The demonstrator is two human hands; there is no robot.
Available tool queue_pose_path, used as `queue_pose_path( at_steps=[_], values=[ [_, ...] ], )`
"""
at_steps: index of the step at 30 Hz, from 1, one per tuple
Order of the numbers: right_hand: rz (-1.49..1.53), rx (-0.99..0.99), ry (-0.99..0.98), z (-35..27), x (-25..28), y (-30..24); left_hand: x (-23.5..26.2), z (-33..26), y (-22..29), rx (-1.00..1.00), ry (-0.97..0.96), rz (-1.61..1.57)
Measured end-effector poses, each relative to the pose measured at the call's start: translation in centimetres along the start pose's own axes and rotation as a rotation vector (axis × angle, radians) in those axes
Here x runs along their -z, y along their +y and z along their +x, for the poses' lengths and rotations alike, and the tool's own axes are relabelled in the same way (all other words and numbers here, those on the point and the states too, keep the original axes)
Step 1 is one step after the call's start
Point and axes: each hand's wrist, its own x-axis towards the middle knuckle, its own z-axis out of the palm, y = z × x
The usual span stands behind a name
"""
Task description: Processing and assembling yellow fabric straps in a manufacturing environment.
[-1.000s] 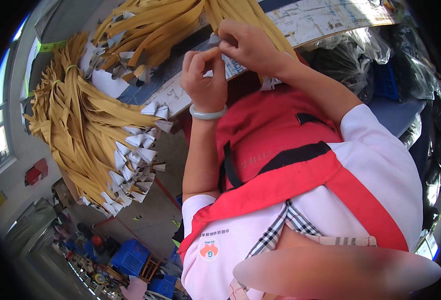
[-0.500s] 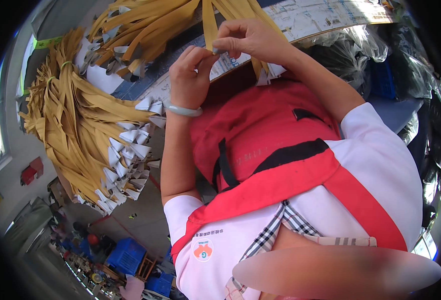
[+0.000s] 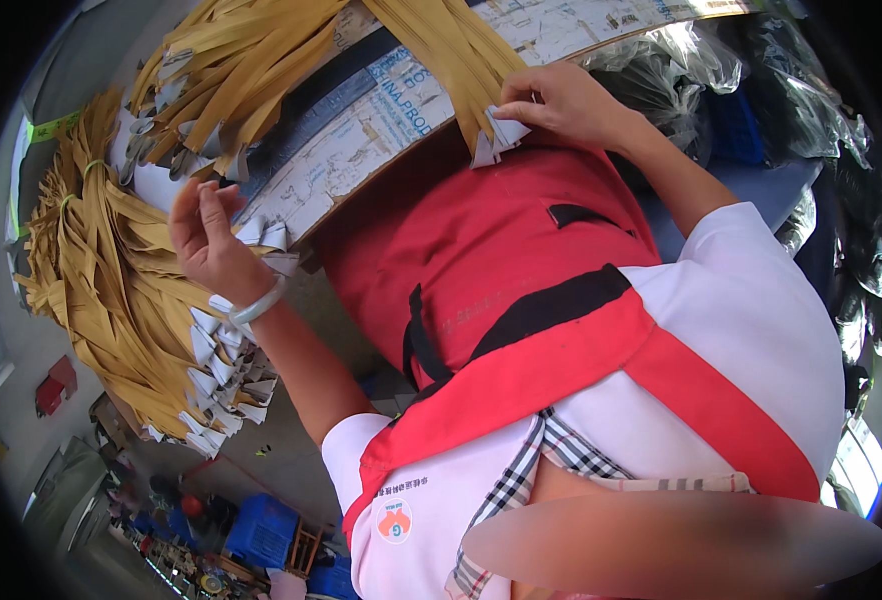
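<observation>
My right hand is closed on the white-tipped end of a tan fabric strip, part of a small bundle that hangs over the front edge of the table. The white tips fan out just below those fingers. My left hand, a pale bangle at its wrist, is held up beside the grey-ended tan strips on the table. Its fingers are loosely curled and a little apart, with nothing visible between them.
A large tied bunch of tan strips with white tips hangs at the left. Printed white sheeting covers the table edge. Clear plastic bags lie at the right. Blue crates stand on the floor behind at lower left.
My hands were together at one strip above the table edge. The left has moved left to the grey-ended strips; the right has moved right and down to the white tips.
</observation>
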Motion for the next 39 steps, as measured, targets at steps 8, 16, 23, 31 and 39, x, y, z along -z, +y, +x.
queue_pose_path(
  at_steps=[8, 16, 23, 31, 39],
  values=[
    [-0.006, -0.062, 0.009, -2.3, -2.2, 0.4, -11.6, -7.9, -2.0, -0.220, -0.746, 0.193],
    [0.161, 0.213, 0.066, -0.8, -0.1, -3.0, -13.8, -6.6, -0.5, -0.436, -0.871, 0.398],
    [0.674, 0.113, 0.090, 1.6, 0.0, -4.1, -10.7, -4.7, 0.0, -0.234, -0.658, 0.063],
    [0.813, 0.289, -0.085, 4.2, 0.2, -5.5, -10.0, -3.6, 0.3, -0.105, -0.613, -0.147],
    [0.910, 0.294, -0.281, 5.7, 0.8, -5.7, -9.5, -3.0, 1.7, 0.059, -0.723, -0.241]
  ],
)
